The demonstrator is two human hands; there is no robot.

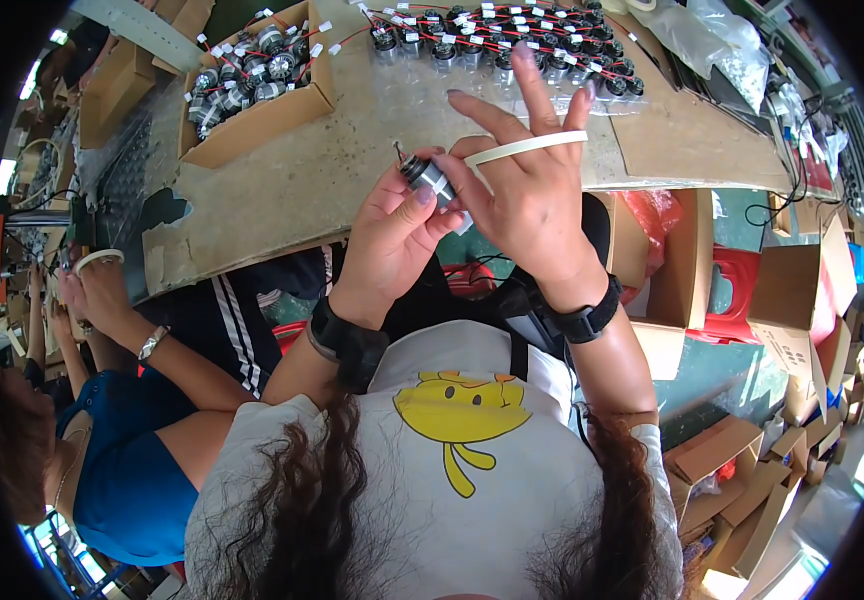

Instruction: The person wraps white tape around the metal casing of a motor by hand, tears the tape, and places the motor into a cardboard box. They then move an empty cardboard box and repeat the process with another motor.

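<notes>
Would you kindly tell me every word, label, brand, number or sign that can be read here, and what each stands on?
None can be read with certainty.
Open cardboard box at the right: dark printing, too small and blurred.
Small white tabs at the top: too small to tell whether marked.
Cylindrical part in the left hand: no legible lettering.
White shirt: yellow cartoon figure, no words visible.
</notes>
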